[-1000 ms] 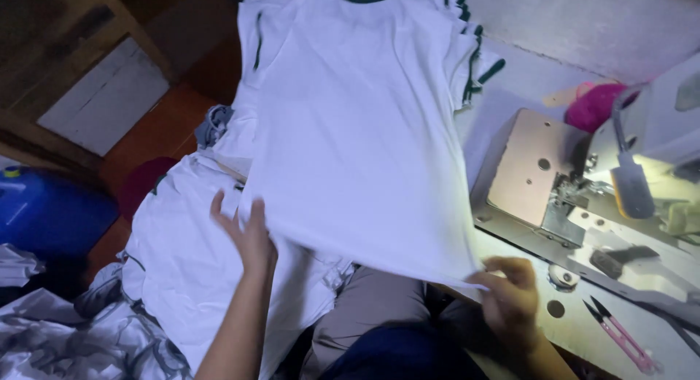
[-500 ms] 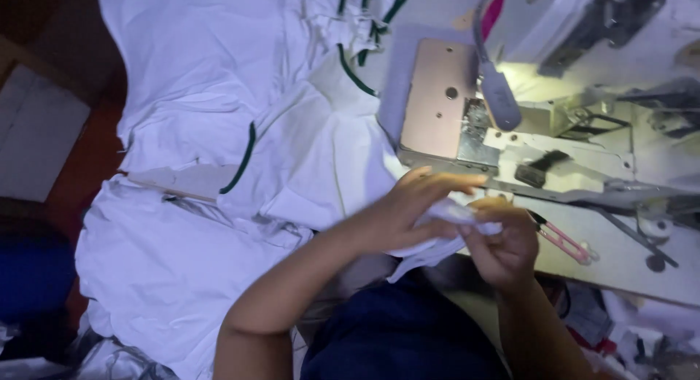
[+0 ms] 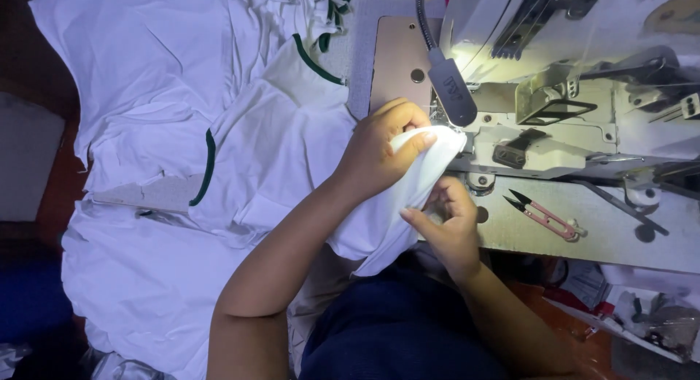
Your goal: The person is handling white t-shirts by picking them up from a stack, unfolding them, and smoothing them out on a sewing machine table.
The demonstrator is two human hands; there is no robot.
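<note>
A small white fabric piece [image 3: 394, 205] is bunched between both hands at the front of a white sewing machine [image 3: 583, 110]. My left hand [image 3: 383, 150] grips its top edge and presses it toward the lit needle area. My right hand [image 3: 448, 227] pinches its lower edge from below. The machine's gooseneck lamp [image 3: 452, 88] shines just above my left hand.
A pile of white garments with dark green trim [image 3: 219, 132] covers the surface to the left. Pink thread snips [image 3: 543, 214] lie on the machine table [image 3: 583, 241] to the right. Clutter sits at the lower right.
A second ago my left hand lay on the garment pile; both hands have since brought the small white piece up to the machine's needle area, and the view swung toward the machine.
</note>
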